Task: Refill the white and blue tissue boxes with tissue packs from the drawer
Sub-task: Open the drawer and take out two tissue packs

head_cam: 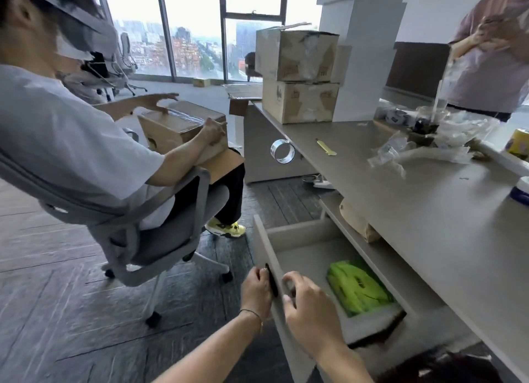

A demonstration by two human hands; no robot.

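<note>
While the left hand [255, 289] grips the open drawer [289, 268] front, right hand [307, 305] hovers half-curled; inside, seemingly green tissue packs [359, 288]

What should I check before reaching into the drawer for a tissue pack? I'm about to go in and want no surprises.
1. Drawer pulled open: ok.
2. Green pack in view inside: ok, lying at the right side.
3. Whether it is a tissue pack: cannot tell, label blurred.
4. Right hand free: ok, empty, over the drawer front.
5. Left hand steadying the drawer: ok, on the front edge by the handle.
6. Tissue boxes ready on the desk: cannot tell.
</note>
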